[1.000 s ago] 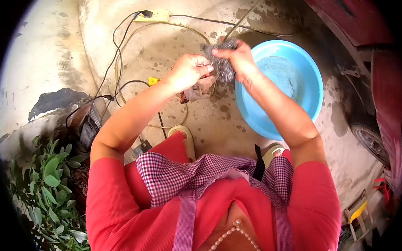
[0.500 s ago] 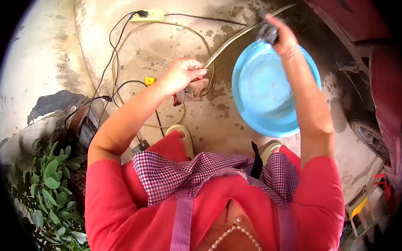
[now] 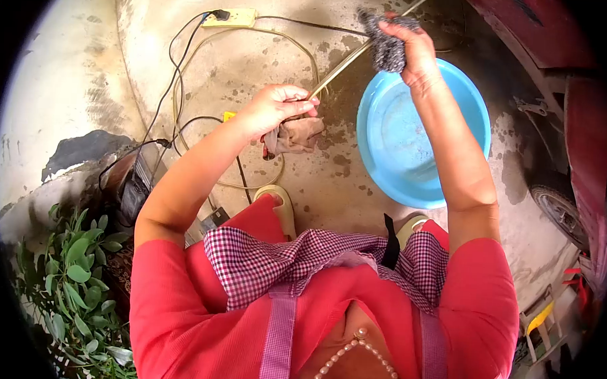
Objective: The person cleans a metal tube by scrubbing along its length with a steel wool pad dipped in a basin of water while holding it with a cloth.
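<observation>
A pale yellowish cord (image 3: 349, 61) is stretched slantwise between my hands, over the floor. My left hand (image 3: 277, 110) is closed, pinching its lower end between thumb and fingers, and a crumpled beige rag (image 3: 299, 134) hangs just under those fingers. At the upper right, my right hand (image 3: 418, 54) grips a dark grey speckled cloth (image 3: 388, 51) pressed against the cord, which runs on past it. Beneath my right forearm stands a light blue basin (image 3: 363, 141), whose inside looks pale and wet or smeared.
A yellow power strip (image 3: 230, 17) with a black plug lies at the back, and black cords (image 3: 309, 21) trail across the stained floor. Leafy plants (image 3: 77, 274) are at lower left. A red vehicle body (image 3: 586, 122) and its wheel (image 3: 561, 206) border the right side.
My right hand has shifted slightly left and down, with the grey cloth now sharper in view. My left hand keeps its pinch on the cord.
</observation>
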`<state>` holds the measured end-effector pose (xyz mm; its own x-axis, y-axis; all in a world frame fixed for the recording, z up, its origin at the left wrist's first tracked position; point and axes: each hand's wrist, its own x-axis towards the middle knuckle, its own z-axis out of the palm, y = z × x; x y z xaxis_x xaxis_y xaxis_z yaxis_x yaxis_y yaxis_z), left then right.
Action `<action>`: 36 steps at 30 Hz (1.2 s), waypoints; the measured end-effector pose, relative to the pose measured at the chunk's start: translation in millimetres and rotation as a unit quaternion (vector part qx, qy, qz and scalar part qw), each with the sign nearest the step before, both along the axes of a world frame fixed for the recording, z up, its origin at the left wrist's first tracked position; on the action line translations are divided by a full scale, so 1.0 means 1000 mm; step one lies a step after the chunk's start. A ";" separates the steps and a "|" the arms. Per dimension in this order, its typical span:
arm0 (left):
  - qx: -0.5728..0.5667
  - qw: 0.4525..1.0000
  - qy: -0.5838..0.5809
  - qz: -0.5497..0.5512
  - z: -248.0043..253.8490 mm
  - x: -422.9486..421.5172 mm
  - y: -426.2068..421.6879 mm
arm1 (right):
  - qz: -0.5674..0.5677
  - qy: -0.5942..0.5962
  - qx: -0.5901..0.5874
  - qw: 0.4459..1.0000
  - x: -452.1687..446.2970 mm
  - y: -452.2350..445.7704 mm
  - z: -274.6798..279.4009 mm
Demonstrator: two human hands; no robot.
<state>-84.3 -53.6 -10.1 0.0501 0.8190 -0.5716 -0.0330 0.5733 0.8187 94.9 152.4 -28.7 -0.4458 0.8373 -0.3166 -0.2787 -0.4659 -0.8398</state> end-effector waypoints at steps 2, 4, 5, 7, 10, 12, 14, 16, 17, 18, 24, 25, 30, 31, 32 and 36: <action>0.014 1.000 -0.006 -0.009 0.003 0.002 0.000 | -0.015 0.024 -0.002 1.000 0.007 0.012 0.003; 0.027 0.999 -0.011 -0.027 -0.001 0.001 0.000 | 0.003 0.071 -0.039 0.997 0.023 0.041 -0.015; 0.034 0.999 -0.007 -0.028 -0.003 0.001 -0.001 | 0.002 0.081 -0.074 0.994 0.029 0.051 -0.017; 0.050 0.998 0.001 -0.030 -0.005 0.001 -0.002 | -0.041 0.109 -0.072 0.991 0.036 0.062 -0.018; 0.048 0.996 0.038 -0.057 -0.001 0.001 0.001 | -0.022 0.134 -0.075 0.988 0.045 0.073 -0.023; 0.052 0.996 0.043 -0.063 0.000 0.003 0.003 | -0.025 0.140 -0.086 0.986 0.044 0.074 -0.026; 0.062 0.995 0.055 -0.064 -0.001 0.005 0.004 | -0.035 0.171 -0.087 0.981 0.042 0.070 -0.029; 0.076 0.993 0.073 -0.057 -0.004 0.007 0.003 | -0.033 0.204 -0.086 0.974 0.038 0.057 -0.023; 0.080 0.993 0.070 -0.055 -0.004 0.007 0.004 | -0.014 0.198 -0.095 0.975 0.035 0.051 -0.023; 0.085 0.993 0.067 -0.053 -0.004 0.007 0.005 | 0.005 0.192 -0.104 0.976 0.033 0.046 -0.023; 0.126 0.991 0.029 -0.039 -0.005 0.008 0.017 | 0.131 0.091 -0.054 0.986 0.002 -0.016 -0.008; 0.130 0.991 0.019 -0.032 -0.005 0.008 0.019 | 0.158 0.076 -0.043 0.984 -0.004 -0.036 0.001; 0.087 0.995 -0.022 0.034 -0.005 0.001 0.024 | 0.141 0.048 -0.060 0.987 -0.027 -0.092 0.009; 0.085 0.995 -0.029 0.046 -0.004 0.001 0.023 | 0.147 0.029 -0.071 0.986 -0.029 -0.092 0.008; 0.078 0.995 -0.037 0.058 -0.002 0.002 0.020 | 0.149 0.003 -0.038 0.988 -0.033 -0.085 0.006; 0.081 0.992 -0.058 0.078 0.005 0.000 0.022 | 0.130 -0.047 0.046 0.989 -0.047 -0.052 0.004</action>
